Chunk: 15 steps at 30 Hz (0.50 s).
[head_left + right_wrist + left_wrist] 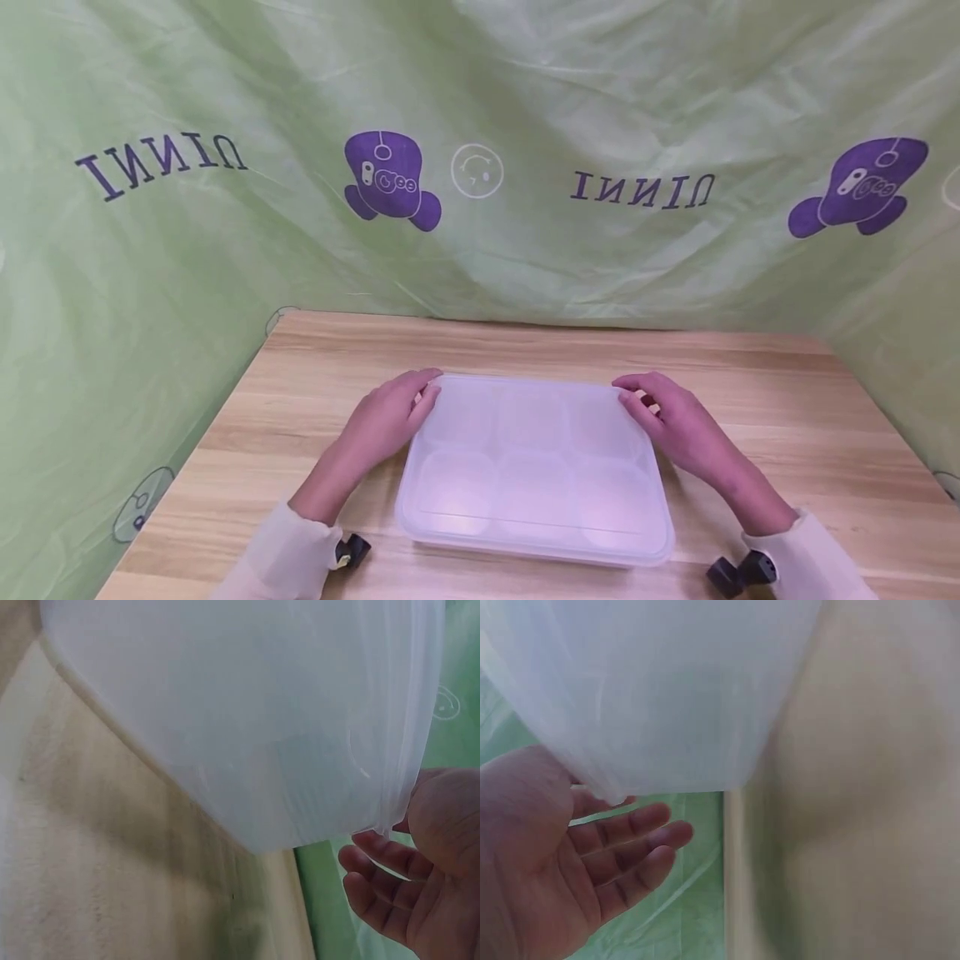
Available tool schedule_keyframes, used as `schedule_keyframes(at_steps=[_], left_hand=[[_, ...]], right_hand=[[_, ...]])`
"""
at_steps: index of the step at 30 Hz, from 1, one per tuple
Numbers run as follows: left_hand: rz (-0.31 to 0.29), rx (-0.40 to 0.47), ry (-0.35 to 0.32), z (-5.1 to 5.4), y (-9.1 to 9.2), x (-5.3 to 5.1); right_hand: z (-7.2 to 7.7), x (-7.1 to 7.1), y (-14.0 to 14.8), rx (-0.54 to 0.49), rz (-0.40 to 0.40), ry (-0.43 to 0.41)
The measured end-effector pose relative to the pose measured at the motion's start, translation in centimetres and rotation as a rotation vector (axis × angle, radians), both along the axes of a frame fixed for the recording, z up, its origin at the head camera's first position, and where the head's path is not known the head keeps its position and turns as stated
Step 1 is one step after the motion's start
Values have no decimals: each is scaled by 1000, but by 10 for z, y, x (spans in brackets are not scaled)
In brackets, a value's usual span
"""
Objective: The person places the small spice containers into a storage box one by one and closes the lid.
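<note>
A translucent white plastic storage box (534, 479) lies flat on the wooden table, its lid (536, 417) on top. Several rounded compartments show faintly through the lid. At the far left corner my left hand (390, 417) pinches the lid's rim between thumb and index finger. My right hand (678, 425) does likewise at the far right corner. Both wrist views show the box's side wall close up, with the left hand (547, 862) and the right hand (427, 870) at the rim. The remaining fingers hang loosely beneath it; the thumbs are mostly hidden there.
The wooden table (300, 392) extends around the box. Behind it and at both sides hangs a green printed curtain (525, 267). Black wrist devices (742, 575) sit at both sleeve cuffs, close to the tabletop.
</note>
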<state>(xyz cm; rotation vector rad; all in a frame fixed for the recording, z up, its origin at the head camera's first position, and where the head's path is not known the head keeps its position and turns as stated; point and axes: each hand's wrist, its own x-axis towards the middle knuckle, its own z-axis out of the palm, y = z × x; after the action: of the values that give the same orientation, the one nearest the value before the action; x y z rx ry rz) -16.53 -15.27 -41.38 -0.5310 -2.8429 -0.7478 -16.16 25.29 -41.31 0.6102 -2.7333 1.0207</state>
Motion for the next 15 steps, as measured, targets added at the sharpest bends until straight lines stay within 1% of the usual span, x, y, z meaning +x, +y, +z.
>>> schedule_keyframes(at_steps=[4, 8, 9, 12, 15], left_hand=[[-10, 1, -14, -1, 0, 8], [-10, -5, -4, -3, 0, 16], [-9, -7, 7, -3, -1, 18], [-11, -19, 52, -5, -1, 25], [-38, -23, 84, -5, 0, 31]], right_hand=[[3, 11, 3, 28, -11, -9], [1, 20, 3, 73, -27, 15], [0, 22, 3, 79, -31, 28], [-3, 29, 3, 102, -21, 108], [-4, 34, 4, 127, -2, 184]])
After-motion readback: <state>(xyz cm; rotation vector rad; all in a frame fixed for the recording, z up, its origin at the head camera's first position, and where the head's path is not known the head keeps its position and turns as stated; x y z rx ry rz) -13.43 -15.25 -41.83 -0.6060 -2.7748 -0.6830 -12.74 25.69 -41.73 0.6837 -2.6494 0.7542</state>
